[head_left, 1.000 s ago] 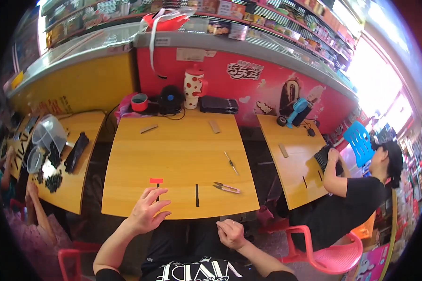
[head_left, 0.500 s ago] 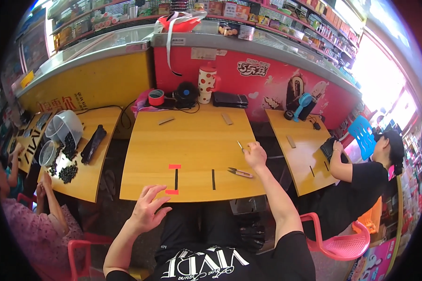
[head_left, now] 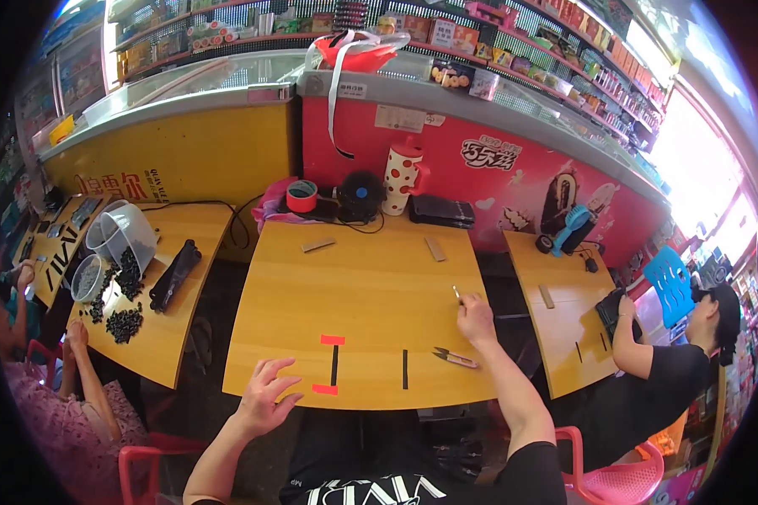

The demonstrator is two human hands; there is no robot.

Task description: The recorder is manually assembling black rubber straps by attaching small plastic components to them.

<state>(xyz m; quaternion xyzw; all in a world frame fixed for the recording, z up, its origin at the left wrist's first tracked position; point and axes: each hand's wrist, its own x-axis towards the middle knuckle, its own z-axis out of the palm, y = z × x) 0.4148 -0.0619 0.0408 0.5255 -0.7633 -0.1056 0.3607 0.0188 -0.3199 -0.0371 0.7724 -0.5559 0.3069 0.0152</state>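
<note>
My right hand (head_left: 477, 320) is closed over the right side of the wooden table (head_left: 362, 290), and a slim, shiny, pen-like tool (head_left: 456, 293) sticks out from its fingertips. The fingers hide the tool's other end. Just nearer to me lie thread snips (head_left: 456, 358), blades pointing left. My left hand (head_left: 265, 396) hovers at the front edge with curved fingers apart and nothing in them. Beside it, a black strip (head_left: 335, 365) lies with a red tape piece (head_left: 333, 340) at its far end and another red piece (head_left: 325, 390) at its near end. A second black strip (head_left: 405, 370) lies farther right.
Two small flat bars, one left (head_left: 318, 245) and one right (head_left: 435, 248), lie toward the back. Behind them stand a tape roll (head_left: 301, 196), a dotted tumbler (head_left: 400, 181) and a black pouch (head_left: 442, 211). People sit at side tables; the left one holds black pieces (head_left: 125, 325).
The view has shifted, so the table sits lower and farther right in the picture. My right hand stays near the table's right side with the pen-like tool. My left hand remains open at the front edge.
</note>
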